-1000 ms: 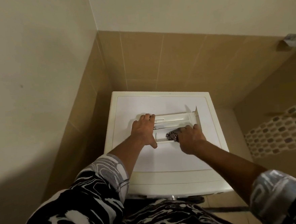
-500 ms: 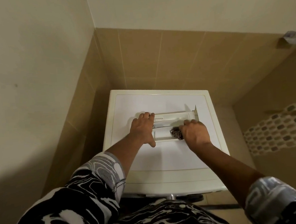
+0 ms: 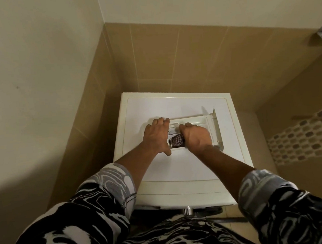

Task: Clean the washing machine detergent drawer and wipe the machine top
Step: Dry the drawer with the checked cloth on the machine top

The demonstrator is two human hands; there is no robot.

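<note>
Lying crosswise on the flat white top of the washing machine (image 3: 178, 166), the detergent drawer (image 3: 198, 120) sits out of its slot, its long side running left to right and its front panel standing upright at the right end. Both hands are on it. The left hand (image 3: 156, 136) lies palm down over the drawer's left end, fingers fairly straight and reaching to the far edge, thumb stretched out along the near edge; it presses rather than clasps. The right hand (image 3: 195, 136) is just beside it, over the middle of the drawer, with its fingers curled down into the near compartment. There it grips a dark, patterned wad, seemingly a cloth (image 3: 177, 140), though it is too small to make out for sure. The cloth shows in the narrow gap between the two hands, inside the drawer and touching its near wall. The right end of the drawer and its front panel stay uncovered beyond the right hand. Both forearms are bare, with black-and-white patterned sleeves (image 3: 111, 184) pushed up toward the elbows. The machine stands in a corner of tan tiled walls (image 3: 171, 60), and a band of mosaic tile (image 3: 300, 140) runs along the wall to the right.
</note>
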